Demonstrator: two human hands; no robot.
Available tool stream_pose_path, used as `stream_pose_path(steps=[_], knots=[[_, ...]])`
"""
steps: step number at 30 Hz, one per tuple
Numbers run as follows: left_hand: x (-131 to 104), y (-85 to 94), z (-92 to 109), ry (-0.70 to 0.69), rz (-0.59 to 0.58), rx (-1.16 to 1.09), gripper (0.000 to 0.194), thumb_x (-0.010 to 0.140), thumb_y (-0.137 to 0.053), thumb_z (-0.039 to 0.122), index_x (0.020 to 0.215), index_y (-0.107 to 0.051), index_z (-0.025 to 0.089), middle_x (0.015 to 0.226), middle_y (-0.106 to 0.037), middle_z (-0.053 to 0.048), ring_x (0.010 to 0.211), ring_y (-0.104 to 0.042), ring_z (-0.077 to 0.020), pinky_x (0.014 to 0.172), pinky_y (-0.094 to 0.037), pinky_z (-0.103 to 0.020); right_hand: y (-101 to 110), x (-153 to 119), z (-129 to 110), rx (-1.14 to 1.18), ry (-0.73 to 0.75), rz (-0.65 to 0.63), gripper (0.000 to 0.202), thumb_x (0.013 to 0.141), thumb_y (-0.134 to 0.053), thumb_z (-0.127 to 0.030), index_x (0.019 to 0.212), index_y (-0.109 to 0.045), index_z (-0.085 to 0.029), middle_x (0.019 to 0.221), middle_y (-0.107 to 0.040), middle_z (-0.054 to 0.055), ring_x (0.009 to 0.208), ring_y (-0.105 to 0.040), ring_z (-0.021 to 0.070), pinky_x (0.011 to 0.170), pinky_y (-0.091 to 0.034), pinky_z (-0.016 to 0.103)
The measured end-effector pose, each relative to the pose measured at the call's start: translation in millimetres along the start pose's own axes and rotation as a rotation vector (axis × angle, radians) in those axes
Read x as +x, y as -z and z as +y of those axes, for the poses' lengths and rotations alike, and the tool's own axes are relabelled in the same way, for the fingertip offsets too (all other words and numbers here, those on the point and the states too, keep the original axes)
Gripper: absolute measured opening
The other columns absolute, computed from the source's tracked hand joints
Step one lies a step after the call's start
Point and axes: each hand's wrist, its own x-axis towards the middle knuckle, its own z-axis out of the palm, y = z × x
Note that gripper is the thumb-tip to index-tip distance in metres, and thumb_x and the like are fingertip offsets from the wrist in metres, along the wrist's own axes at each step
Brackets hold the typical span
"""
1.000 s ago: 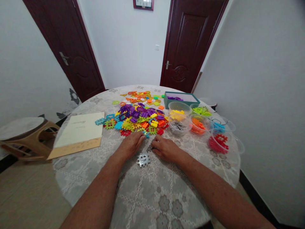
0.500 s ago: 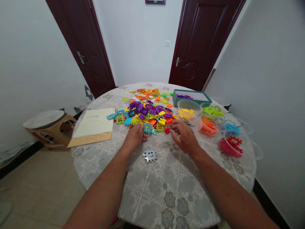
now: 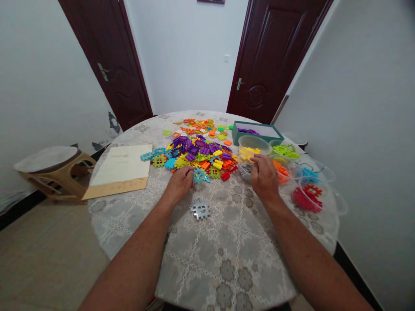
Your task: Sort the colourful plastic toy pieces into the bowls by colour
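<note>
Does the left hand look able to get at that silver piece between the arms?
Probably yes: the silver piece lies near the left hand, apart from the colourful pile, with nothing covering it.

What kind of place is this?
Probably a room in someone's home: there's a round table with a patterned tablecloth, a wooden stool and dark red panelled doors with handles.

Right hand (image 3: 265,176) over bowl of grey pieces (image 3: 245,169), left hand (image 3: 180,183) beside colourful pile (image 3: 197,152)
</note>
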Motion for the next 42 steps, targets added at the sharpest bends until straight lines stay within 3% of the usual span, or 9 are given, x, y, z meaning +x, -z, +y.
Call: stream_pose_path(steps=[3, 7, 12, 17, 20, 27, 36, 39, 42], knots=[[0.1, -0.9, 0.2, -0.007, -0.056, -0.084, 0.037, 0.094, -0.048, 0.040, 0.112, -0.071, 0.017, 0.077, -0.072, -0.002, 0.066, -0.069, -0.0191, 0.069, -0.053, -0.031, -0.8, -6.6, -25.2, 0.153, 0.061, -0.084, 0.030, 0.091, -0.046, -0.008, 0.105, -0.069, -0.020, 0.107, -0.072, 0.011, 0.106, -0.067, 0.0243, 0.099, -0.054, 0.041], [-2.5, -1.7, 5.6, 0.003, -0.100, -0.166, 0.036, 0.092, -0.054, 0.043, 0.112, -0.070, 0.018, 0.090, -0.073, -0.003, 0.067, -0.071, -0.0172, 0.067, -0.055, -0.030, -13.6, -28.0, -56.5, 0.302, 0.088, -0.369, 0.027, 0.092, -0.047, -0.007, 0.104, -0.068, -0.019, 0.099, -0.073, 0.009, 0.094, -0.069, 0.0216, 0.088, -0.055, 0.035], [-2.7, -2.1, 8.1, 0.031, -0.064, -0.183, 0.034, 0.090, -0.056, 0.041, 0.108, -0.071, 0.017, 0.095, -0.074, -0.004, 0.066, -0.069, -0.0159, 0.066, -0.056, -0.029, -17.1, -43.8, -77.4, 0.312, 0.139, -0.671, 0.021, 0.098, -0.055, -0.023, 0.114, -0.066, -0.017, 0.107, -0.071, 0.011, 0.098, -0.067, 0.0233, 0.090, -0.054, 0.037], [-1.2, -2.9, 4.1, 0.057, -0.005, -0.161, 0.033, 0.090, -0.054, 0.038, 0.107, -0.071, 0.016, 0.090, -0.074, -0.004, 0.066, -0.068, -0.0157, 0.065, -0.055, -0.028, -9.7, -49.2, -94.9, 0.316, 0.286, -0.896, 0.058, 0.094, -0.066, -0.049, 0.143, -0.054, -0.022, 0.142, -0.057, 0.014, 0.123, -0.059, 0.0283, 0.100, -0.052, 0.043], [-0.7, -3.8, 1.7, 0.054, 0.002, -0.121, 0.031, 0.090, -0.054, 0.038, 0.106, -0.071, 0.017, 0.087, -0.073, -0.004, 0.065, -0.067, -0.0157, 0.065, -0.054, -0.028, -12.6, -51.8, -104.2, 0.267, 0.299, -0.955, 0.071, 0.089, -0.070, -0.055, 0.149, -0.049, -0.022, 0.148, -0.053, 0.015, 0.127, -0.056, 0.0320, 0.102, -0.051, 0.048], [0.6, -3.2, 0.5, 0.019, -0.006, -0.062, 0.033, 0.091, -0.052, 0.040, 0.105, -0.071, 0.018, 0.088, -0.073, -0.004, 0.066, -0.067, -0.0172, 0.065, -0.053, -0.029, -16.3, -48.7, -112.8, 0.224, 0.343, -1.028, 0.054, 0.090, -0.067, -0.050, 0.134, -0.056, -0.020, 0.124, -0.062, 0.012, 0.107, -0.061, 0.0271, 0.088, -0.053, 0.040], [2.0, -0.8, 2.7, 0.031, -0.021, -0.058, 0.038, 0.089, -0.054, 0.044, 0.109, -0.072, 0.018, 0.089, -0.075, -0.004, 0.068, -0.067, -0.0184, 0.066, -0.052, -0.030, -12.4, -44.5, -105.2, 0.161, 0.380, -1.014, 0.059, 0.090, -0.065, -0.054, 0.136, -0.054, -0.019, 0.117, -0.063, 0.012, 0.093, -0.063, 0.0250, 0.076, -0.054, 0.037], [1.8, -0.8, 2.5, 0.044, -0.017, -0.074, 0.039, 0.088, -0.055, 0.045, 0.108, -0.072, 0.016, 0.090, -0.075, -0.005, 0.067, -0.066, -0.0180, 0.065, -0.052, -0.029, -3.9, -34.5, -92.4, 0.169, 0.316, -0.897, 0.058, 0.090, -0.066, -0.052, 0.137, -0.054, -0.021, 0.120, -0.063, 0.012, 0.097, -0.063, 0.0250, 0.080, -0.055, 0.038], [1.6, -1.9, 0.8, 0.039, -0.030, -0.076, 0.038, 0.089, -0.055, 0.046, 0.107, -0.072, 0.016, 0.087, -0.074, -0.004, 0.066, -0.065, -0.0180, 0.063, -0.051, -0.029, 7.9, -17.1, -67.2, 0.147, 0.196, -0.639, 0.054, 0.091, -0.066, -0.046, 0.137, -0.054, -0.020, 0.124, -0.063, 0.014, 0.109, -0.062, 0.0275, 0.088, -0.055, 0.041]])
